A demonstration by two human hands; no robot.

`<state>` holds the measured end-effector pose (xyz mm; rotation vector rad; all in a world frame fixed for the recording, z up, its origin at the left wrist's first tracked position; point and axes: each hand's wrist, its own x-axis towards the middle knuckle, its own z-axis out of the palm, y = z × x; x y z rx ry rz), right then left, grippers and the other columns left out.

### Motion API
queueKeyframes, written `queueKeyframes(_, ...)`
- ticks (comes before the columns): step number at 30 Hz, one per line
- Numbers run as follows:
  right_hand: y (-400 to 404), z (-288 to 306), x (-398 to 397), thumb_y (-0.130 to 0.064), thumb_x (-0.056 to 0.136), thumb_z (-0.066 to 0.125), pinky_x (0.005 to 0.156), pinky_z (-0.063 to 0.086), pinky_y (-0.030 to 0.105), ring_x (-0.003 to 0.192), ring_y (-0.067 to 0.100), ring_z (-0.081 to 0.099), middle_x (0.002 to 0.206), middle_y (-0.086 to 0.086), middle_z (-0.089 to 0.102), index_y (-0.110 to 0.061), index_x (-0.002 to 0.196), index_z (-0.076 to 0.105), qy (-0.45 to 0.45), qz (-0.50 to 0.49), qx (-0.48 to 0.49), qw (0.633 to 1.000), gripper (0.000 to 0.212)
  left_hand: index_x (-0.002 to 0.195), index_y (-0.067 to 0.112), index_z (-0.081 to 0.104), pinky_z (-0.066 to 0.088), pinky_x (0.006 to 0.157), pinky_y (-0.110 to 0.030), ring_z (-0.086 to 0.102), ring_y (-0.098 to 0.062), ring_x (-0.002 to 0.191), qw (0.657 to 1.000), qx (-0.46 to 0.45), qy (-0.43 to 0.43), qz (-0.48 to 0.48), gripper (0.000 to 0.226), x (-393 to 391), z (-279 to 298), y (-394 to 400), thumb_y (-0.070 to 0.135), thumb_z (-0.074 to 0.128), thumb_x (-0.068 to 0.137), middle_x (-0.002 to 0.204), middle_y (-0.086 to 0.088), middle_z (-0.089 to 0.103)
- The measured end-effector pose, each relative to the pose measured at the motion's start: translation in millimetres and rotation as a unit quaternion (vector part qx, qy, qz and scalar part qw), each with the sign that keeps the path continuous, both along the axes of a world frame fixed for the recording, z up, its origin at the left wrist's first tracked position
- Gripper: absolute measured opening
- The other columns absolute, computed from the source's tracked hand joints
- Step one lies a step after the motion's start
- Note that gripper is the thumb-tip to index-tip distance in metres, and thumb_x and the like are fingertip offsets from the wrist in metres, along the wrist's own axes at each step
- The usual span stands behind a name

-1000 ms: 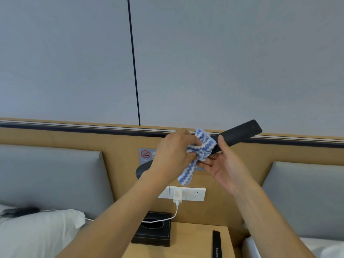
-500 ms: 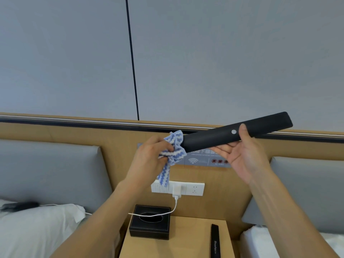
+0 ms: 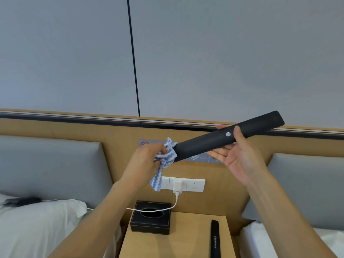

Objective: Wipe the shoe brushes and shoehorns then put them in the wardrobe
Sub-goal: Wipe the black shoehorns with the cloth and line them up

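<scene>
A long black shoehorn (image 3: 210, 142) with a small white dot is held in the air, tilted up to the right. My right hand (image 3: 240, 155) holds it near the middle, thumb on top and fingers beneath. My left hand (image 3: 147, 161) grips a bunched blue-and-white striped cloth (image 3: 165, 159) against the shoehorn's lower left end. A second black shoehorn (image 3: 215, 239), printed "Shoehorn", lies on the wooden nightstand (image 3: 186, 239) below. No wardrobe is in view.
A black tissue box (image 3: 150, 217) stands on the nightstand's left side. A white charger and cable (image 3: 177, 190) hang from the wall sockets. Beds with white pillows and grey headboard cushions flank the nightstand. A dark object (image 3: 22, 200) lies on the left pillow.
The cloth in my left hand has slid down the shoehorn to its lower left end. My right hand has drawn the shoehorn up and to the right.
</scene>
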<state>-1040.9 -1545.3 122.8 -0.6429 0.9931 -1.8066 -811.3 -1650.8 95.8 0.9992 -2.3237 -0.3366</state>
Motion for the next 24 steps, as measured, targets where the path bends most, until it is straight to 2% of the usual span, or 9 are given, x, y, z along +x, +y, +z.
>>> queueKeyframes(3, -1.8, -5.5, 10.7, -0.036, 0.100, 0.048, 0.084, 0.061, 0.043, 0.110, 0.034, 0.069, 0.120, 0.019, 0.070, -0.006, 0.127, 0.060, 0.013, 0.028, 0.020, 0.999, 0.043, 0.103, 0.017, 0.065, 0.045, 0.071, -0.020, 0.056, -0.012, 0.084, 0.999, 0.007, 0.008, -0.037, 0.023, -17.1, 0.8, 11.8, 0.002, 0.062, 0.087, 0.091, 0.005, 0.062)
queueKeyframes(6, -0.6, -12.2, 17.3, -0.031, 0.102, 0.048, 0.083, 0.061, 0.041, 0.106, 0.036, 0.070, 0.115, 0.022, 0.071, -0.005, 0.124, 0.060, 0.030, 0.046, 0.037, 0.998, 0.036, 0.104, 0.017, 0.064, 0.046, 0.074, -0.025, 0.057, -0.014, 0.086, 0.998, 0.008, 0.018, -0.066, 0.023, -31.7, 3.5, 20.2, 0.002, 0.062, 0.086, 0.095, 0.002, 0.065)
queueKeyframes(10, 6.1, -23.0, 16.0, -0.004, 0.099, 0.052, 0.082, 0.061, 0.038, 0.105, 0.034, 0.071, 0.117, 0.020, 0.071, -0.004, 0.124, 0.061, 0.073, 0.063, 0.043, 0.994, 0.027, 0.102, 0.015, 0.063, 0.047, 0.072, -0.028, 0.058, -0.017, 0.084, 0.994, 0.017, 0.026, -0.101, 0.024, -44.7, 4.5, 27.7, -0.001, 0.061, 0.084, 0.096, -0.001, 0.066)
queueKeyframes(13, 13.2, -31.2, 11.2, 0.017, 0.090, 0.053, 0.078, 0.060, 0.029, 0.104, 0.028, 0.071, 0.117, 0.019, 0.070, -0.007, 0.125, 0.062, 0.113, 0.070, 0.052, 0.990, 0.044, 0.101, 0.015, 0.062, 0.045, 0.066, -0.028, 0.059, -0.018, 0.081, 0.993, 0.030, 0.033, -0.112, 0.024, -50.5, 0.3, 32.2, -0.002, 0.060, 0.083, 0.090, -0.002, 0.065)
queueKeyframes(16, 19.6, -40.1, 6.6, 0.021, 0.085, 0.057, 0.078, 0.059, 0.026, 0.103, 0.024, 0.071, 0.118, 0.014, 0.069, -0.011, 0.122, 0.064, 0.152, 0.060, 0.066, 0.984, 0.049, 0.100, 0.016, 0.061, 0.049, 0.065, -0.033, 0.060, -0.020, 0.080, 0.990, 0.058, 0.033, -0.127, 0.023, -55.1, -10.1, 36.2, -0.001, 0.061, 0.083, 0.087, -0.003, 0.066)
queueKeyframes(18, 23.7, -49.0, 4.8, 0.020, 0.085, 0.058, 0.078, 0.059, 0.026, 0.102, 0.023, 0.072, 0.117, 0.012, 0.069, -0.011, 0.120, 0.064, 0.165, 0.052, 0.074, 0.982, 0.047, 0.100, 0.017, 0.061, 0.048, 0.064, -0.031, 0.060, -0.018, 0.078, 0.988, 0.072, 0.035, -0.134, 0.023, -58.1, -19.8, 39.5, 0.001, 0.064, 0.084, 0.087, -0.001, 0.066)
queueKeyframes(21, 30.3, -64.7, 3.3, 0.019, 0.086, 0.059, 0.080, 0.060, 0.029, 0.103, 0.024, 0.071, 0.119, 0.016, 0.068, -0.006, 0.124, 0.061, 0.171, 0.035, 0.098, 0.980, 0.046, 0.099, 0.019, 0.060, 0.040, 0.062, -0.018, 0.059, -0.012, 0.078, 0.987, 0.086, 0.039, -0.130, 0.024, -61.6, -37.4, 42.6, 0.002, 0.065, 0.083, 0.089, 0.004, 0.065)
queueKeyframes(24, 39.4, -82.0, 0.5, 0.016, 0.085, 0.063, 0.081, 0.061, 0.034, 0.104, 0.028, 0.071, 0.117, 0.018, 0.069, -0.006, 0.125, 0.060, 0.172, 0.007, 0.131, 0.976, 0.045, 0.097, 0.020, 0.058, 0.033, 0.060, -0.012, 0.055, -0.008, 0.076, 0.988, 0.105, 0.042, -0.104, 0.025, -61.2, -57.5, 41.7, 0.001, 0.063, 0.081, 0.087, 0.008, 0.061)
